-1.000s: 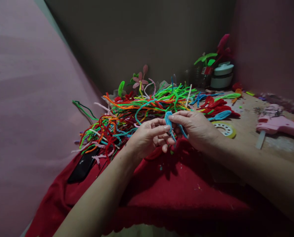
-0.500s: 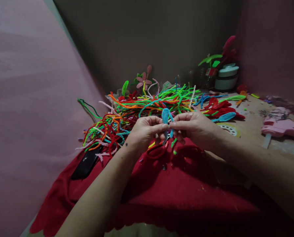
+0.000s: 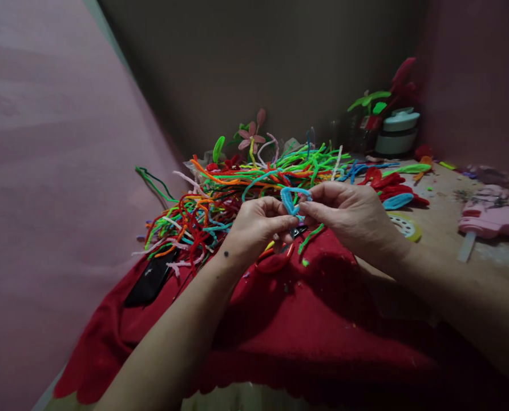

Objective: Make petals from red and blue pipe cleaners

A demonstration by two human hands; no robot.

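Note:
A light-blue pipe cleaner (image 3: 289, 201), bent into loops, is held up between both hands over the front of the table. My left hand (image 3: 268, 222) pinches its lower end between thumb and fingers. On the other side, my right hand (image 3: 344, 211) grips the free end of the same pipe cleaner, which arches across to it. Just below the hands, scissors with red handles (image 3: 275, 261) lie on the red cloth (image 3: 314, 302), their blades partly hidden. A short green pipe cleaner piece (image 3: 311, 240) lies beside them.
A heap of colourful pipe cleaners (image 3: 220, 200) spreads behind the hands. A black phone (image 3: 150, 281) lies at left. To the right are a tape roll (image 3: 404, 226), red looped pieces (image 3: 394, 185) and a pink glue gun (image 3: 489, 220). A lidded pot (image 3: 396, 134) stands at the back.
My right hand has risen slightly and moved right, pulling the pipe cleaner's free end outward, so its loop now bends across instead of hanging down. My left hand stays nearly in place.

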